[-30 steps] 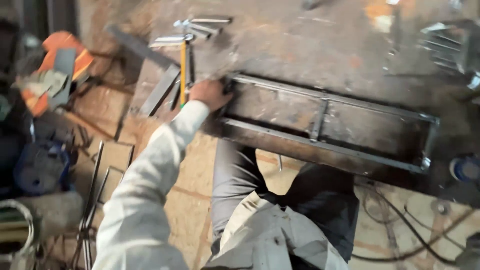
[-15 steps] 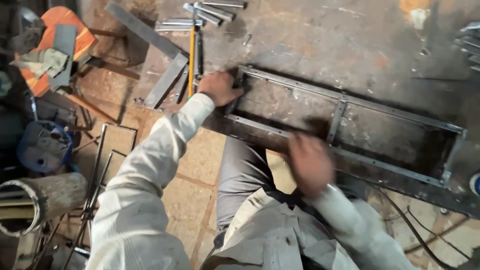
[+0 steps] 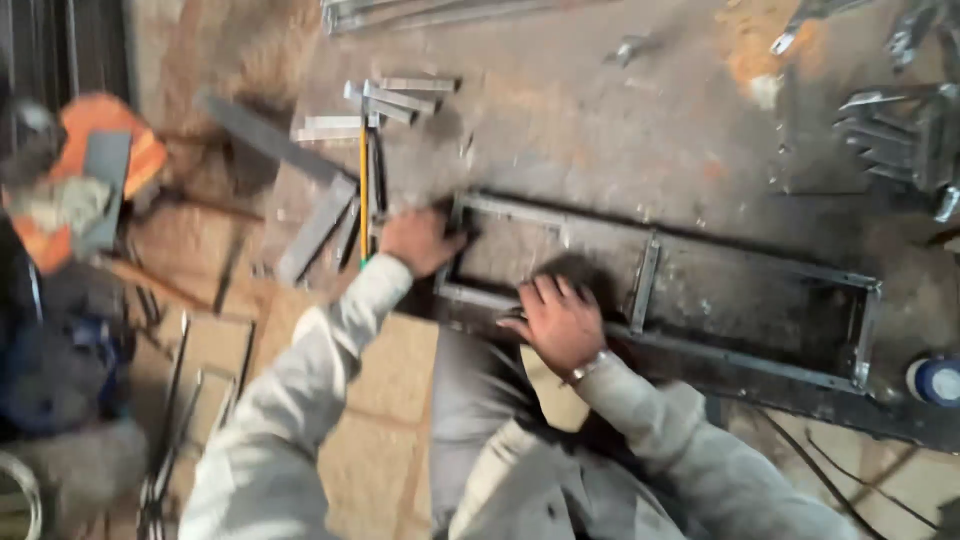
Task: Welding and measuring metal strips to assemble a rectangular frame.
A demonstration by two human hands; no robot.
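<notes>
The rectangular frame point(image 3: 660, 290) was dull grey steel bar, matt and scuffed. At ten o'clock from it lay short cut steel pieces point(image 3: 400, 100), slightly brighter. The floor point(image 3: 600, 130) looked rough, stained concrete with rusty patches. The sleeves point(image 3: 300, 400) were pale, matt woven cloth.

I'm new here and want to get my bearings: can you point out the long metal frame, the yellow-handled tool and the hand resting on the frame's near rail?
metal frame point(image 3: 760, 262), head view, on its far rail.
yellow-handled tool point(image 3: 363, 190), head view, mid handle.
right hand point(image 3: 560, 322), head view, back of the hand.
</notes>
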